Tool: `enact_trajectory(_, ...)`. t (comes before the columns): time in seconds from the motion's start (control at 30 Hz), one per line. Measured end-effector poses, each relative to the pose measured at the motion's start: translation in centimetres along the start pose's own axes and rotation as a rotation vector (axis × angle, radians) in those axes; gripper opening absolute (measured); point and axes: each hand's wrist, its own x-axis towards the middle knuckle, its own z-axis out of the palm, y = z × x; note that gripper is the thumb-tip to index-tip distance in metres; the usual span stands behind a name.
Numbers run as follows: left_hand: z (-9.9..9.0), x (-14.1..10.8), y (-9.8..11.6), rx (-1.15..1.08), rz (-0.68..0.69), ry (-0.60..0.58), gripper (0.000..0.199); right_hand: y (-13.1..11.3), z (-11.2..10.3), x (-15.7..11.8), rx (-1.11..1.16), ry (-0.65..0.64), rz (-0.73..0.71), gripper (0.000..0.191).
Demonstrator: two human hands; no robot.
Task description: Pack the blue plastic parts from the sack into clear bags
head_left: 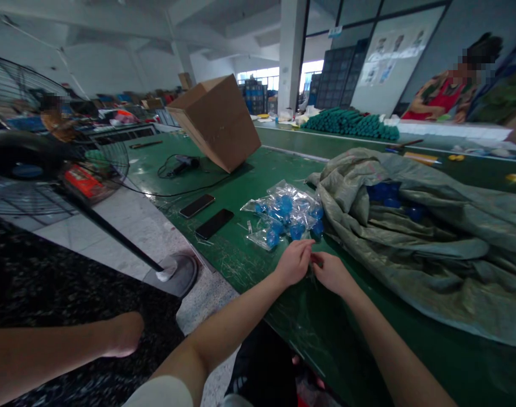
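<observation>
Glossy clear plastic bag, matt woven cloth sack, rough cardboard box.

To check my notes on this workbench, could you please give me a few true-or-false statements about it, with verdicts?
The phones lie left of the clear bag of blue parts: true.
The box sits flat on the bench: false, it is tilted up on an edge.
The left hand holds a phone: false, it is beside the right hand, in front of the bag.
Blue parts also show in the olive sack: true.
The fan stands on the bench: false, its base is on the floor.
</observation>
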Motion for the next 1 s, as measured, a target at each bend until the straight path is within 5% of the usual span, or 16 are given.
enact_trajectory(0.17, 0.0, -0.1, -0.5, 0.022, 0.029, -0.034, 0.065, 0.9, -0.5, 0.2, -0.052, 0.066, -0.189, 0.030)
enact_trajectory(0.3, -0.3, 0.0, -0.2, -0.046, -0.062, -0.077, 0.066, 2.1, 0.4, 0.7, -0.157, 0.185, -0.278, 0.020)
enact_trajectory(0.5, -1.0, 1.1, 1.4, -0.907, -0.453, -0.062, 0.068, 1.1, 0.5, 0.0, -0.008, 0.057, -0.223, 0.044)
enact_trajectory(0.67, -1.8, 1.7, 1.2, -1.313, -0.568, -0.006, 0.070, -0.3, -0.5, -0.5, -0.055, 0.060, -0.101, 0.053)
enact_trajectory(0.8, -2.0, 1.4, 1.3, -1.334, -0.583, -0.001, 0.066, -0.7, -0.9, -0.7, -0.056, 0.110, -0.030, 0.054)
enact_trajectory(1.0, -1.2, 1.8, 1.4, -0.922, -0.469, 0.020, 0.067, -1.6, -0.6, -0.9, 0.103, 0.213, -0.155, 0.033)
